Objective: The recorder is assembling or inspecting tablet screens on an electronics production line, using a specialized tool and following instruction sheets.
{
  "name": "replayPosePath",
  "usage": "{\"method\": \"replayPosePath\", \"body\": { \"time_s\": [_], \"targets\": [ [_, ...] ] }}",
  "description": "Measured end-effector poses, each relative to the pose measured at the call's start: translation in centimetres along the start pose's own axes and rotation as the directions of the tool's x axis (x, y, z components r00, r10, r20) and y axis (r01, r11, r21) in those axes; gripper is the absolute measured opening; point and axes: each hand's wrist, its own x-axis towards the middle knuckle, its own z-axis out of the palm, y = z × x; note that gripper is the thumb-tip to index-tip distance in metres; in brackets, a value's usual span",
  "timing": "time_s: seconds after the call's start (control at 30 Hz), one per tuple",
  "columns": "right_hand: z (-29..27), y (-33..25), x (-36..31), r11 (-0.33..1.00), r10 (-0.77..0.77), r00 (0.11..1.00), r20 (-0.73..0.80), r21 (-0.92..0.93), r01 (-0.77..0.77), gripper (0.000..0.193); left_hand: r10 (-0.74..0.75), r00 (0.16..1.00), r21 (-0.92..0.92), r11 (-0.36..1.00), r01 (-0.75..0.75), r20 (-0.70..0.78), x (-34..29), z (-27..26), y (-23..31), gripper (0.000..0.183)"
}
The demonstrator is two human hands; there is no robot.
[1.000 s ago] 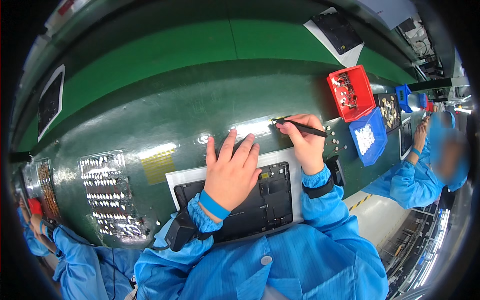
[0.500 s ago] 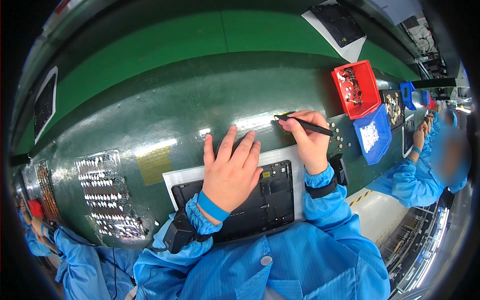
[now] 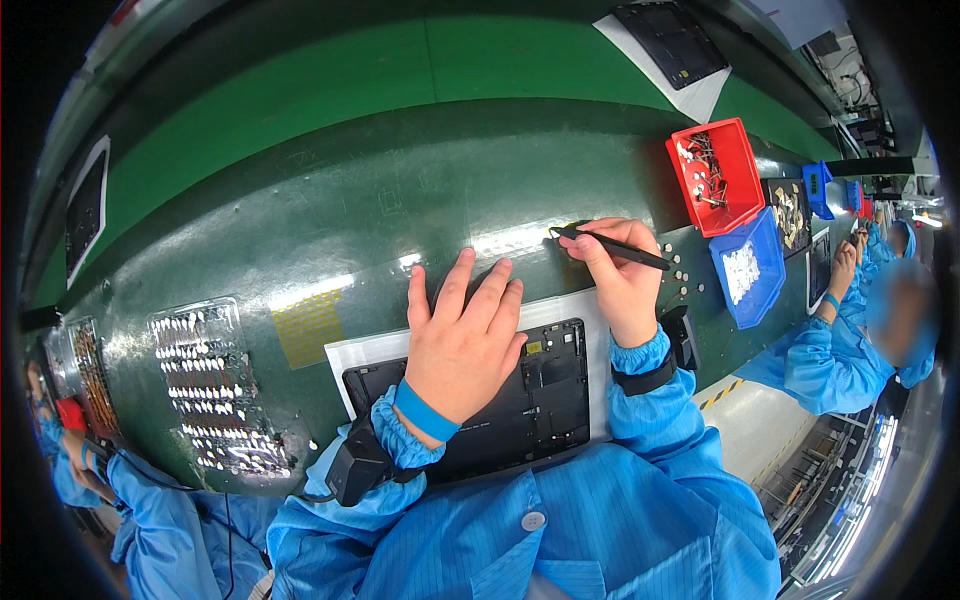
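Observation:
My left hand (image 3: 465, 345) lies flat with fingers spread, its palm over a black tablet-like housing (image 3: 510, 410) and its fingertips reaching past onto the bench. The housing rests on a white board (image 3: 598, 390) in front of me. Beyond it, my right hand (image 3: 625, 275) is closed around slim black tweezers (image 3: 630, 250). Their pointed tip is down near a shiny clear strip (image 3: 510, 242) on the green bench. Whether the tip grips anything is too small to tell. Several small round white parts (image 3: 677, 275) lie right of my right hand.
At right stand a red bin (image 3: 745, 165) of small wired parts and a blue bin (image 3: 765, 290) of white pieces. A yellow sticker sheet (image 3: 308, 328) and a clear tray (image 3: 215, 375) of white-tipped parts lie left. A co-worker (image 3: 840, 340) sits at right.
Almost nothing differs. My right hand and the tweezers have shifted very slightly, and the left hand stays in place.

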Motion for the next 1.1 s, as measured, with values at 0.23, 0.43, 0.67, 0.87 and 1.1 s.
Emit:
{"method": "replayPosePath", "body": {
  "time_s": [0.23, 0.43, 0.67, 0.87, 1.1],
  "targets": [
    [-0.1, 0.2, -0.1, 1.0, -0.018, 1.0, 0.004, 0.013, 0.018, 0.011, 0.002, 1.0, -0.003, 1.0, -0.002, -0.009, 0.0, 0.1, 0.0, 0.047],
    [-0.2, -0.8, -0.6, 0.996, -0.032, 0.999, -0.026, 0.086, 0.034, 0.013, 0.012, 1.0, 0.001, 1.0, -0.012, -0.019, -0.1, 0.0, 0.1, 0.046],
    [-0.2, -3.2, -4.8, 0.957, 0.107, 0.994, -0.012, 0.272, -0.1, 0.014, 0.018, 0.999, -0.063, 0.998, -0.021, -0.035, -0.1, -1.1, -0.2, 0.043],
    [0.6, -2.9, -7.9, 0.961, 0.174, 0.983, 0.057, 0.209, -0.182, 0.015, -0.013, 0.991, -0.157, 0.988, -0.009, -0.135, -1.8, -3.3, -0.5, 0.026],
    [2.1, -2.1, -8.6, 0.966, 0.216, 0.974, 0.062, 0.134, -0.223, 0.014, 0.033, 0.981, -0.241, 0.967, -0.08, -0.194, -3.5, -1.2, -1.6, 0.019]
  ]
}}
